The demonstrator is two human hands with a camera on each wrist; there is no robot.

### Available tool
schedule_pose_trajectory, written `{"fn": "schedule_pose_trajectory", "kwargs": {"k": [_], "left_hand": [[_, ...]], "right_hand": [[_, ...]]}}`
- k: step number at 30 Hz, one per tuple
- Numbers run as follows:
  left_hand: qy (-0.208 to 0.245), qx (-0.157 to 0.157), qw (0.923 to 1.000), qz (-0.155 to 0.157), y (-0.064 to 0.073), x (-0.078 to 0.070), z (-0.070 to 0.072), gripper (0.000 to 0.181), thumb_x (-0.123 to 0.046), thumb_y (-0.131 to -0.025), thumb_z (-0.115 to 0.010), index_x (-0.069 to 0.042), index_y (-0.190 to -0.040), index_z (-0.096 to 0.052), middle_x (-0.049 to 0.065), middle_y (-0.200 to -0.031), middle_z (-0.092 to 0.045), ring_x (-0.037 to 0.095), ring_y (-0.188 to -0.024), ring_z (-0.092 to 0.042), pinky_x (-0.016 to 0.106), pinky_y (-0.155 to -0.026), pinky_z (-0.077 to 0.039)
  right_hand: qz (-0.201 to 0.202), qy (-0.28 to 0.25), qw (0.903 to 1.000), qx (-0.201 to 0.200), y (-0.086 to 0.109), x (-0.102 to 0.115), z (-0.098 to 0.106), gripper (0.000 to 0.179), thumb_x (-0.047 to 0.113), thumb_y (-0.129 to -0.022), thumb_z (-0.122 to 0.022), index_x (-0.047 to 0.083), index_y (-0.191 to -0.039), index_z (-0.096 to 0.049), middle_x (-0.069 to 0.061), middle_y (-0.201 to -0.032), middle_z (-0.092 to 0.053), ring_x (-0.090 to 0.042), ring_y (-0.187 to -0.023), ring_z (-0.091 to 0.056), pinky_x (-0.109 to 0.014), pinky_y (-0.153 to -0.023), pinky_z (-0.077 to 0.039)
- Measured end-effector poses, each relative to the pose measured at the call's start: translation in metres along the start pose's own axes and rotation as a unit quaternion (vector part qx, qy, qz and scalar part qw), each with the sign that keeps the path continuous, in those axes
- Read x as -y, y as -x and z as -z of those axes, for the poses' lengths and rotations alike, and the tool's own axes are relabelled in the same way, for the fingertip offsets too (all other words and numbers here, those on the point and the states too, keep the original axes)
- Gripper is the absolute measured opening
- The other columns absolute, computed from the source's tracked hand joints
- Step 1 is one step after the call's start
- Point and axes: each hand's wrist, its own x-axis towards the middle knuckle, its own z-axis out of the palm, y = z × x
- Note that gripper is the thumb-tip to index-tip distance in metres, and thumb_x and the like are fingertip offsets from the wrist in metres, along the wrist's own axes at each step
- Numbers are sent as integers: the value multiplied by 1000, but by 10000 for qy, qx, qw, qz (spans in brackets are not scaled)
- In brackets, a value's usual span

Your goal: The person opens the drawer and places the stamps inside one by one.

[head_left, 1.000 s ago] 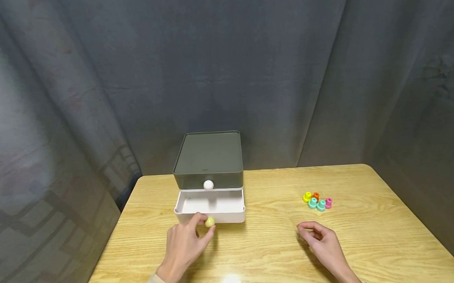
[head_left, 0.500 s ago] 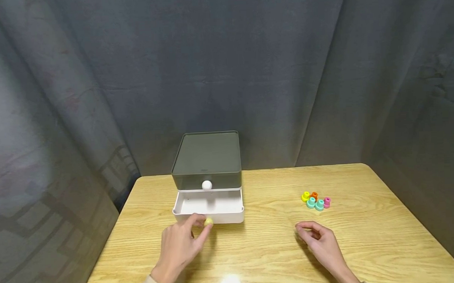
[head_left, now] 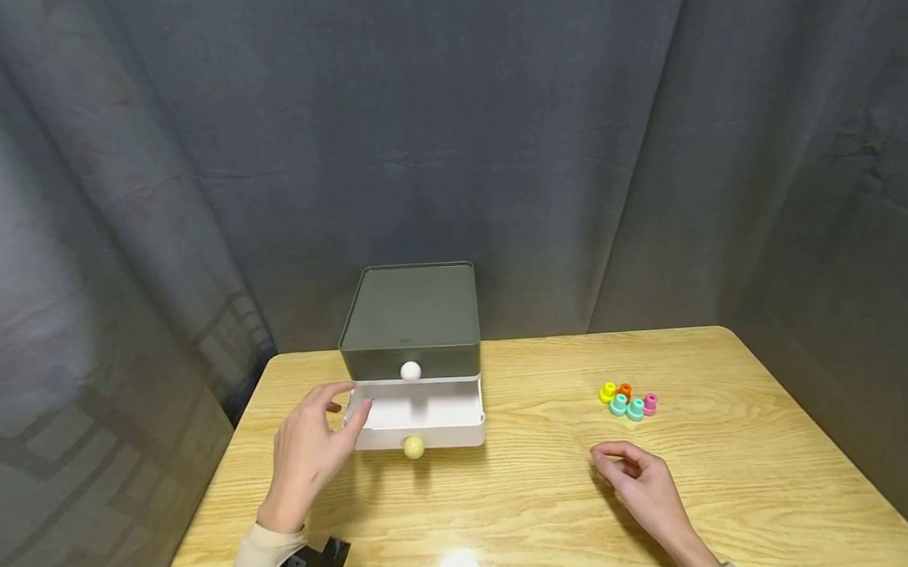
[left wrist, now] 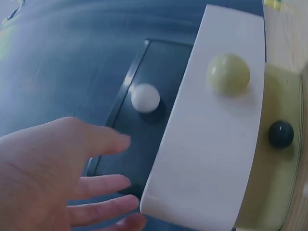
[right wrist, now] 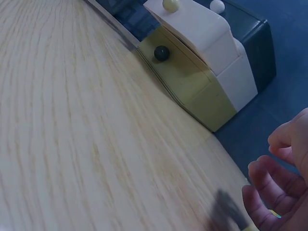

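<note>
A small desktop drawer unit point(head_left: 419, 305) stands at the table's back left, its middle white drawer point(head_left: 452, 436) pulled out. On that drawer's front sits a round pale-yellow knob point(head_left: 414, 447); nothing grips it now. My left hand point(head_left: 304, 451) hovers at the drawer's left end, thumb and fingers spread, holding nothing. Seen from the left wrist, its fingertips are beside the drawer's corner, near the dark top drawer with a white knob point(left wrist: 145, 98). Over the table at right, my right hand point(head_left: 639, 481) is loosely curled and holds nothing.
Several small stepped plastic pieces lie in a cluster beyond the right hand: yellow point(head_left: 608, 393), orange, pink point(head_left: 650, 404) and teal point(head_left: 635, 409). Below the white drawer is a closed yellow-green drawer point(right wrist: 192, 79) with a black knob point(right wrist: 161, 53). Grey curtains point(head_left: 450, 167) surround the wooden table point(head_left: 521, 498).
My left hand has let go of the pale-yellow knob and moved left and up to the drawer's left end, its fingers spreading. The drawer stays out; my right hand has hardly moved.
</note>
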Motion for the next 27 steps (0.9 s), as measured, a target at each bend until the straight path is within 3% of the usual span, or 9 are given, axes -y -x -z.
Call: {"fn": "schedule_pose_trajectory", "kwargs": {"k": [5,9,16,20,24,27], "left_hand": [[-48,582,9983,7,-5,13,-1,58,-43,-97,-75,-9,-143,-66,15,-139,-70,33,-109,-74,49,-78,-56],[2,986,9951,-22,-5,18,-2,63,-43,-99,-73,-6,-149,-61,15,-140,-69,32,-110,-72,48,-82,-56],[-61,1087,9940,-124,-5,19,-1,66,-45,-101,-70,-4,-151,-59,17,-143,-68,29,-107,-73,46,-82,-56],[-22,1214,9926,-76,-6,19,-2,67,-44,-101,-70,-3,-153,-57,19,-148,-64,30,-110,-73,50,-88,-57],[-11,1316,9913,2,-5,18,-4,68,-43,-102,-70,-3,-154,-55,19,-150,-62,30,-111,-72,51,-90,-57],[-2,1336,9910,65,-4,18,-2,69,-44,-102,-70,-4,-155,-54,20,-152,-61,30,-111,-71,52,-91,-56]], "right_hand": [[196,-18,9998,-84,-1,2,1,23,20,-101,-75,4,-117,-78,-7,-103,-80,-4,-69,-64,-23,-62,-49],[391,12,9991,-168,-5,5,5,23,19,-101,-75,3,-117,-78,-5,-103,-80,-3,-72,-67,-23,-63,-49],[449,347,9981,-235,-18,16,18,30,26,-103,-73,5,-124,-76,-9,-95,-80,-7,-74,-68,-24,-61,-48],[470,737,9952,-443,-26,18,28,35,32,-102,-73,5,-125,-76,-17,-110,-79,3,-78,-66,-22,-63,-50],[788,966,9899,-674,-35,17,37,33,30,-102,-73,4,-123,-77,-25,-130,-72,14,-81,-61,-16,-67,-53],[1030,1147,9846,-826,-43,17,43,31,28,-103,-72,4,-121,-77,-26,-128,-73,16,-82,-58,-13,-69,-52]]}}
